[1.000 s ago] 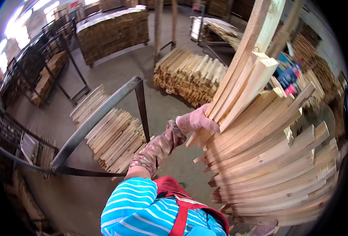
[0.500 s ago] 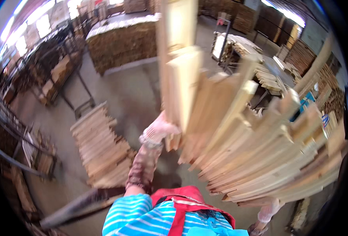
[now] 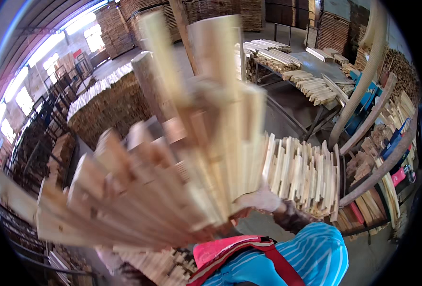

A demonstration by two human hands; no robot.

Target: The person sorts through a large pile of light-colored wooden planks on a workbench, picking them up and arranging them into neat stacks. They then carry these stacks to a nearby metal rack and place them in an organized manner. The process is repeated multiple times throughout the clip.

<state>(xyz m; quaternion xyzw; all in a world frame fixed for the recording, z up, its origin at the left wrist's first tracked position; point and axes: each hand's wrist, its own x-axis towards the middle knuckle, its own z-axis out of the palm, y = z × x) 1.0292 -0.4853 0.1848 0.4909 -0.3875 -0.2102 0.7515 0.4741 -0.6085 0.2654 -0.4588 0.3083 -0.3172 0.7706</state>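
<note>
A wide armful of wooden slats (image 3: 139, 193) fans out in front of me, its top ends raised and smeared by motion. At the lower right end of the bundle, my gloved right hand (image 3: 262, 199) grips the outermost slats. My gloved left hand (image 3: 108, 261) is under the bundle's lower left end, blurred, with most of its fingers hidden by the wood. The slats stand side by side at uneven heights, pressed together between my two hands.
To the right of the bundle lies a row of slats (image 3: 301, 171) beside a curved rail. A metal table (image 3: 318, 66) bears more slats beyond it. A thick hose (image 3: 359, 105) and blue machine (image 3: 363, 90) stand at right. A large wood stack (image 3: 101, 105) is behind left.
My view has turned, and the armful of slats has swung from the right side to the centre and left. Both hands have moved with it, still at its ends.
</note>
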